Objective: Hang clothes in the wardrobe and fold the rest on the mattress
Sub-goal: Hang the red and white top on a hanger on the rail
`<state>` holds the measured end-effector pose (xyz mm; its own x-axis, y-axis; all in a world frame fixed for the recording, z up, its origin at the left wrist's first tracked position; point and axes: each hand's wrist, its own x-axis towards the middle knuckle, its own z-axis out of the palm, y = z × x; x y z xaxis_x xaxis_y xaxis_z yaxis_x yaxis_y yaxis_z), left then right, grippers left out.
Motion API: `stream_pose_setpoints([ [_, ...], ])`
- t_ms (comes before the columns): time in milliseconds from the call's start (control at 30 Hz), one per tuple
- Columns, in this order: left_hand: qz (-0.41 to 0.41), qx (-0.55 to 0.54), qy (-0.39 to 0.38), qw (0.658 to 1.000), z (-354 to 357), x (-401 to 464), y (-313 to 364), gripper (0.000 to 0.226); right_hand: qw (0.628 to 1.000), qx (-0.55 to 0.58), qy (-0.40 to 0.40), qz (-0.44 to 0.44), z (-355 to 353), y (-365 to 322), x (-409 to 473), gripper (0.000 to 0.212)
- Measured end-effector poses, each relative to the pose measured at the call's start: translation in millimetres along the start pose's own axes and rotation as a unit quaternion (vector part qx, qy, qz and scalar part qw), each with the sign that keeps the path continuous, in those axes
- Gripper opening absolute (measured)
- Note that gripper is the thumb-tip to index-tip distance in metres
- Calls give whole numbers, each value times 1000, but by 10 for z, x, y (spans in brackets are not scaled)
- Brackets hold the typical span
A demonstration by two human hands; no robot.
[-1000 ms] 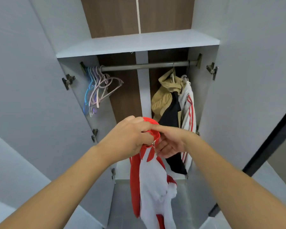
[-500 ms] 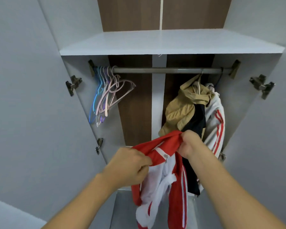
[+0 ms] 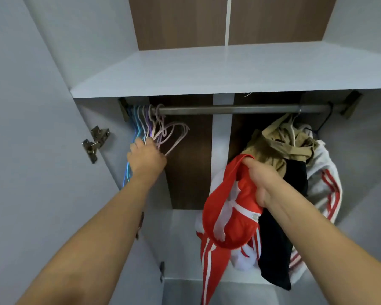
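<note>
The left hand reaches up among the bunch of empty plastic hangers at the left end of the wardrobe rail; its fingertips touch them, but whether it grips one cannot be told. The right hand grasps the red and white jacket by its collar, the rest dangling below. At the rail's right end hang a tan jacket, a black garment and a white jacket with red stripes.
</note>
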<state>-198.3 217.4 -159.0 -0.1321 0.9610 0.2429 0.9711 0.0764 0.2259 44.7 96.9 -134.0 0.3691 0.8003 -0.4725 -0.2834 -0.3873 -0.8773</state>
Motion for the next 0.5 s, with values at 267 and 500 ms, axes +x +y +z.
stream_pose_setpoints([
  [267,31,182,-80,979,190,428,14,29,1000,-7,-2,24,5,-64,369,37],
  [500,51,138,-25,989,-46,461,238,27,997,-27,-8,69,33,24,476,44],
])
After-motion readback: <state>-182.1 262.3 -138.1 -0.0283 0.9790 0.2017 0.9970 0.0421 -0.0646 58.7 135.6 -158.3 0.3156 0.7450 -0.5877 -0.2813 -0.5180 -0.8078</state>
